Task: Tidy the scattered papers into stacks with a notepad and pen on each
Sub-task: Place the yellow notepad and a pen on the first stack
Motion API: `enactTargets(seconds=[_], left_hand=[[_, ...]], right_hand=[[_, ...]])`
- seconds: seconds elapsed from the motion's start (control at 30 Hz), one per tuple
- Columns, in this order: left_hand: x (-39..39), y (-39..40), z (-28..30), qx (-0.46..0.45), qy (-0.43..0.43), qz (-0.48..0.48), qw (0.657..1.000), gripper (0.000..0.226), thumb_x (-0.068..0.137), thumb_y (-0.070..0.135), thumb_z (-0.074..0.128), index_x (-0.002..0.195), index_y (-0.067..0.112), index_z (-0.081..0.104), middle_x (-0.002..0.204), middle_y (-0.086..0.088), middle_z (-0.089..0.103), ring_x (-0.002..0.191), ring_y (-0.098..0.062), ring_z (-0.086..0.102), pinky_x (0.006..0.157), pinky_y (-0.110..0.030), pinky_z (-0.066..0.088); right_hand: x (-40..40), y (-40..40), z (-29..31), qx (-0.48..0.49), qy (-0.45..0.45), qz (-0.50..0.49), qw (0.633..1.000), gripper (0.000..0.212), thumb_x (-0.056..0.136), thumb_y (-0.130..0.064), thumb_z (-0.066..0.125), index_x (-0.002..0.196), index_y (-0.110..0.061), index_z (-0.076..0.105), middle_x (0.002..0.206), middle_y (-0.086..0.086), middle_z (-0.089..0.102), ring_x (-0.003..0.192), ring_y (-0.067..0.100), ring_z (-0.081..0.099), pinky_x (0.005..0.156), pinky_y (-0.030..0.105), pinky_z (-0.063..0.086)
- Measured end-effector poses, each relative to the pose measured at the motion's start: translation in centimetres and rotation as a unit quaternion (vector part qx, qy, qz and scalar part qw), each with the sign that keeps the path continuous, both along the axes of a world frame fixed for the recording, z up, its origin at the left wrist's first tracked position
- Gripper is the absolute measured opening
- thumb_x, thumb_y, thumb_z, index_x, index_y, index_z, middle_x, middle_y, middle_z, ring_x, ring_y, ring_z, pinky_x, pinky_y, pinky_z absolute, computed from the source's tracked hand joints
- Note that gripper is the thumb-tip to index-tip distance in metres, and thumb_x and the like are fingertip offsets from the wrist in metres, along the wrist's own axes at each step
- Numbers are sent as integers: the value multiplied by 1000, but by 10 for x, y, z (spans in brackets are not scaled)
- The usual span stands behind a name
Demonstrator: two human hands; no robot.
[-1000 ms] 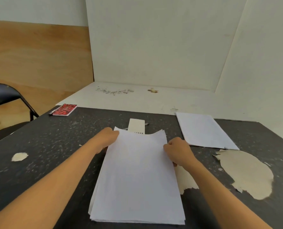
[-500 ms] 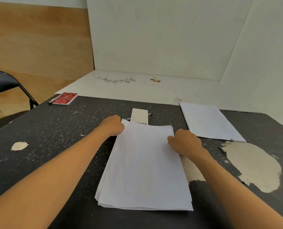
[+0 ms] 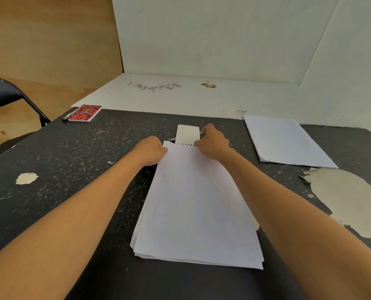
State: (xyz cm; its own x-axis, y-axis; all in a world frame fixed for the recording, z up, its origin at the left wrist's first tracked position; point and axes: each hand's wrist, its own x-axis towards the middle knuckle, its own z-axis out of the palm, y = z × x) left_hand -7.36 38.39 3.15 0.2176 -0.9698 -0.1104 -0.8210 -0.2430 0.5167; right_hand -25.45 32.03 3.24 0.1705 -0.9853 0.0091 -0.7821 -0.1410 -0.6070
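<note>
A stack of white papers (image 3: pixel 197 204) lies in front of me on the black table (image 3: pixel 82 161). My left hand (image 3: pixel 151 151) grips its far left corner. My right hand (image 3: pixel 212 141) rests over the stack's far edge, fingers curled at the right side of a small white spiral notepad (image 3: pixel 187 134). A pen (image 3: pixel 172 139) lies under the notepad, only its ends showing. A second paper stack (image 3: pixel 284 141) lies at the far right. A red notepad (image 3: pixel 85 113) with a pen (image 3: pixel 67 117) beside it sits at the far left corner.
A black folding chair (image 3: pixel 4 94) stands left of the table. Peeled pale patches mark the tabletop at right (image 3: pixel 349 198) and left (image 3: pixel 26 178). A white board (image 3: pixel 201 94) lies beyond the table's far edge.
My right hand has moved from the stack's right edge forward to the white notepad. The left hand stays on the far left corner. The view has shifted down slightly.
</note>
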Motion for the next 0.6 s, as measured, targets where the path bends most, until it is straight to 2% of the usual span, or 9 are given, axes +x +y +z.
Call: enactTargets(seconds=[0.1,0.2,0.27,0.33,0.4,0.47,0.53,0.6], left_hand=[[1,1,-3,1,9,-1,1000,46,99,22,51,58,16,30,59,-1,31,55,-17,29,54,-30,23],[2,1,-1,-1,25,-1,1000,49,98,24,54,56,16,31,57,0,31,53,-17,30,53,-29,24],[4,0,-1,1,41,-2,999,51,98,24,56,54,17,30,55,0,29,50,-17,28,52,-29,23],[5,-1,0,5,51,-1,999,52,98,25,57,54,17,30,53,1,29,47,-16,27,52,-29,24],[6,-1,1,10,57,0,998,52,97,25,58,54,18,31,52,0,29,45,-17,27,52,-28,24],[6,-1,2,15,63,3,998,51,97,26,59,55,18,32,53,0,29,45,-18,27,51,-28,24],[6,-2,1,18,73,10,997,45,96,27,61,58,16,39,55,-2,31,45,-18,28,51,-27,25],[6,-2,1,17,84,21,996,33,95,27,63,69,12,50,59,-3,34,47,-19,31,53,-27,29]], right_hand=[[7,-19,-10,43,-85,-40,995,40,85,-16,61,121,-23,46,117,3,59,112,30,54,102,46,45],[7,-36,-18,68,-179,-67,979,50,77,-11,64,119,-29,45,113,1,60,112,33,57,92,47,54],[7,-46,-27,67,-218,-74,971,58,73,-10,64,125,-31,47,112,1,63,111,35,59,89,47,56],[7,-47,-31,46,-232,-70,969,58,73,-8,62,125,-32,53,101,-2,68,106,33,63,91,48,55],[5,-40,-27,16,-227,-45,973,46,69,-3,60,102,-36,63,83,-5,72,93,28,70,94,50,53],[1,-33,-23,-4,-217,-22,976,41,70,6,58,83,-31,68,68,-6,67,80,23,72,88,50,57],[-4,-23,-17,-9,-232,-5,973,39,73,12,57,79,-24,71,65,-2,61,71,18,67,81,50,60],[-9,-14,-13,-22,-242,16,970,36,77,14,59,79,-20,73,72,2,66,73,17,66,80,45,62]])
